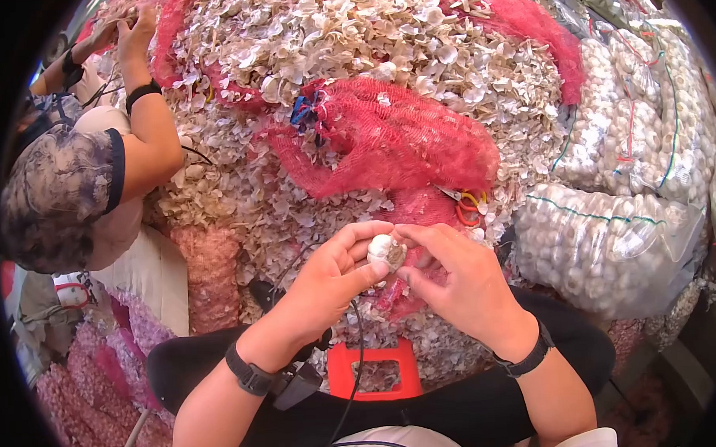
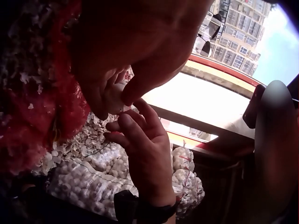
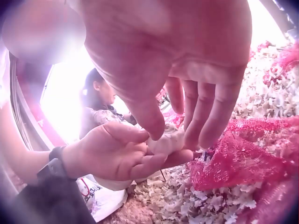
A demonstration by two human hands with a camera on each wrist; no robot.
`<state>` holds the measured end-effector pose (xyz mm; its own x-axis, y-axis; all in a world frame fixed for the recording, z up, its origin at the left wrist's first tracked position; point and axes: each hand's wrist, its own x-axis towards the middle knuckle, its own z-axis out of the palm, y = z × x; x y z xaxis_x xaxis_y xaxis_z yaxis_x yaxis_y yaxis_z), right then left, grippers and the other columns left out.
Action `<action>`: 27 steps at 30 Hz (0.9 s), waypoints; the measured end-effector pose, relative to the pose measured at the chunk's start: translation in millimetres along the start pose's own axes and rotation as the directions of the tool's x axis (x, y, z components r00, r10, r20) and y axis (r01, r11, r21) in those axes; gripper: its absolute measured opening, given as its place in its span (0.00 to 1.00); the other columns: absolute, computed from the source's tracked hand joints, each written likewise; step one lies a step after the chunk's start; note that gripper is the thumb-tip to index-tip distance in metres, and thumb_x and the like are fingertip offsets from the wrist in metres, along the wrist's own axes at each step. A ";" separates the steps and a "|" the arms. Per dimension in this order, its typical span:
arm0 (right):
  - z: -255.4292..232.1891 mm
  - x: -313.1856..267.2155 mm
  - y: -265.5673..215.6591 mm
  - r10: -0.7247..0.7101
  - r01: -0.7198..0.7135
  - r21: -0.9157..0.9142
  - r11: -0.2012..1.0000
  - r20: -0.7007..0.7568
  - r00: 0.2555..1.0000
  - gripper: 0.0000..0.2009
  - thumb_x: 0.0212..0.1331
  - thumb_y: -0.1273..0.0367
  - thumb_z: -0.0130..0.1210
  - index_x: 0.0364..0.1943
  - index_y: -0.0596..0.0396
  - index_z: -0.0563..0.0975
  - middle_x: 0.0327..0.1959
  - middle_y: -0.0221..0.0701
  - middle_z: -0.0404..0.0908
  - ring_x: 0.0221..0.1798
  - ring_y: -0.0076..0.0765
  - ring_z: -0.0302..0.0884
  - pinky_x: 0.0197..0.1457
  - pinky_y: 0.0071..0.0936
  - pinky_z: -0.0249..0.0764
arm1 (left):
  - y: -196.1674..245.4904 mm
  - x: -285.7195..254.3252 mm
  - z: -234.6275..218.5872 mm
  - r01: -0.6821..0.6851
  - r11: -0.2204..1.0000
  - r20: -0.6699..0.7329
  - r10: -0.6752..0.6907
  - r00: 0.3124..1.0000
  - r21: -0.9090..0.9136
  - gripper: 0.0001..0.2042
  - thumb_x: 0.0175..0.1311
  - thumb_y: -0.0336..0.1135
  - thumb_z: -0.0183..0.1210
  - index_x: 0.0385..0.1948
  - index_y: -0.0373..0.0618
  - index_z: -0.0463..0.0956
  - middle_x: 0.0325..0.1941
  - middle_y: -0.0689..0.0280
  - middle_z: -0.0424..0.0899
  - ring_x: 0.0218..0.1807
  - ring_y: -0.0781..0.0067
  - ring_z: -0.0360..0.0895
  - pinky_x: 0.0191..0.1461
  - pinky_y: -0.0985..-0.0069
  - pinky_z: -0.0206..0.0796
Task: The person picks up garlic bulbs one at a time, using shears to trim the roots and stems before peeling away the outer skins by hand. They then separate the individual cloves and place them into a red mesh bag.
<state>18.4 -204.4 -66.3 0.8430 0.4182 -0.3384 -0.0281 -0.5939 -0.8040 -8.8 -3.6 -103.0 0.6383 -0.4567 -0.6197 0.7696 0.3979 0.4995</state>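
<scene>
A white garlic bulb [image 1: 384, 251] is held in front of the body, its brownish root side turned toward the right hand. My left hand [image 1: 322, 282] grips it from the left, thumb along its lower edge and fingers behind. From the other side, my right hand [image 1: 471, 281] has its index fingertip at the bulb's top and its thumb by the lower right. The right wrist view shows the right thumb and fingers on either side of the bulb [image 3: 169, 141], above the left fingers. Both hands are over a red mesh bag [image 1: 421, 209] and loose garlic skins.
A large heap of garlic skins [image 1: 350, 32] spreads ahead, with a crumpled red mesh bag [image 1: 402, 134] on it. Scissors with orange and yellow handles [image 1: 469, 211] lie nearby. Clear bags of garlic [image 1: 607, 248] stand right. Another person [image 1: 68, 176] sits left. A red plastic stool [image 1: 408, 369] is below.
</scene>
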 end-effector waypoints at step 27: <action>0.0 -5.4 -13.3 -0.133 0.139 0.026 0.990 -0.164 0.978 0.07 0.49 0.76 0.63 0.32 0.55 0.77 0.32 0.35 0.78 0.34 0.43 0.81 0.36 0.34 0.77 | 8.4 -12.9 13.2 -0.072 0.997 -0.068 0.074 0.995 0.035 0.22 0.61 0.22 0.65 0.56 0.37 0.69 0.57 0.58 0.78 0.60 0.71 0.76 0.64 0.74 0.71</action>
<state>14.2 -198.7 -53.7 0.9158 0.3750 -0.1440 0.0752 -0.5121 -0.8556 -10.4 -4.8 -82.8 0.6910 -0.3711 -0.6203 0.7218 0.4014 0.5639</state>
